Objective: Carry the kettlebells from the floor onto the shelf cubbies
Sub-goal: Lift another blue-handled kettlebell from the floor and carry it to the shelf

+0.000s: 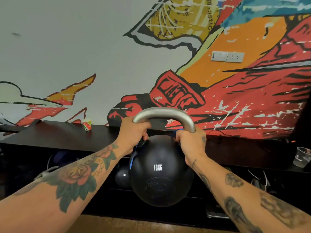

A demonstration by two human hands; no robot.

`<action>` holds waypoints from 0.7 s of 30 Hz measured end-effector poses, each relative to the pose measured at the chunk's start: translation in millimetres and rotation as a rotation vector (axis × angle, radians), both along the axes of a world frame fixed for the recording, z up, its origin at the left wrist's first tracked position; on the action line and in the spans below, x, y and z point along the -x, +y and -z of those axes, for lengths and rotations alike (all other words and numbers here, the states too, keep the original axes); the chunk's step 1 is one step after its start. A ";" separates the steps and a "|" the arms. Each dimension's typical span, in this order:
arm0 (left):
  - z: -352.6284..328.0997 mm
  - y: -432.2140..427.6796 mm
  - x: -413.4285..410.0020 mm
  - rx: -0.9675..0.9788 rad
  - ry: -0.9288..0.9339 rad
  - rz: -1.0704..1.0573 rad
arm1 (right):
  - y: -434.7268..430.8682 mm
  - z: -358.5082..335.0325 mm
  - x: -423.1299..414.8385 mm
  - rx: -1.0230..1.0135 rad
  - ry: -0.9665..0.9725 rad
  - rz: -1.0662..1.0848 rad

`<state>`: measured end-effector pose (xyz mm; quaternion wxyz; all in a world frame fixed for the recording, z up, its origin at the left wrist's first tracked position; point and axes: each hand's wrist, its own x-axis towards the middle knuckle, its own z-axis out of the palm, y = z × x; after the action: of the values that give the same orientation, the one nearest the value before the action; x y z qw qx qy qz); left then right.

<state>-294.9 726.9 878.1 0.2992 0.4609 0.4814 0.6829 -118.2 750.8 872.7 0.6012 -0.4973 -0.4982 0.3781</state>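
A person held a black kettlebell (162,172) marked "10KG" off the floor with both hands, in front of a low dark shelf (67,137) set against a painted wall. The left hand (134,133) was closed around the base of the grey steel handle (164,116) on the kettlebell's left side, and the right hand (191,142) was closed around the handle's base on the opposite side, the fingers of each curled in under the arch. Both forearms, bare and tattooed, reached in from the lower corners. A strip of blue tape (133,159) hung down the kettlebell's left flank. The ball of the kettlebell hung level with the open front of the shelf's cubbies, its handle rising above the shelf's top board. A smaller black kettlebell (122,177) sat in a cubby just left of and behind the held one. On the shelf top, well left of the kettlebell, stood a small paper cup (87,124); far to its right stood a clear plastic cup (303,157). A wall socket (227,56) showed in the mural (235,91) above and right of the kettlebell.
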 end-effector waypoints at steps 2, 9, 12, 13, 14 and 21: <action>14.6 25.9 9.2 0.011 -0.010 0.006 | 27.1 16.2 7.7 0.005 0.009 -0.010; 104.4 109.0 37.3 0.053 0.018 0.021 | 111.1 110.2 38.4 0.046 0.008 0.003; 167.7 129.4 49.3 0.061 0.011 0.013 | 135.5 171.6 52.2 0.028 -0.011 -0.012; 189.5 136.6 54.5 0.056 0.003 0.022 | 141.7 193.9 55.9 0.026 -0.001 -0.011; 221.2 145.4 60.0 0.053 0.001 0.035 | 148.6 224.4 61.0 0.018 0.003 -0.010; 457.6 189.2 94.3 0.045 0.091 0.060 | 170.7 465.6 90.5 0.031 0.089 0.051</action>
<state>-389.2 916.0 420.5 0.3075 0.4989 0.4958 0.6409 -208.7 921.5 407.1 0.6244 -0.5016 -0.4523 0.3923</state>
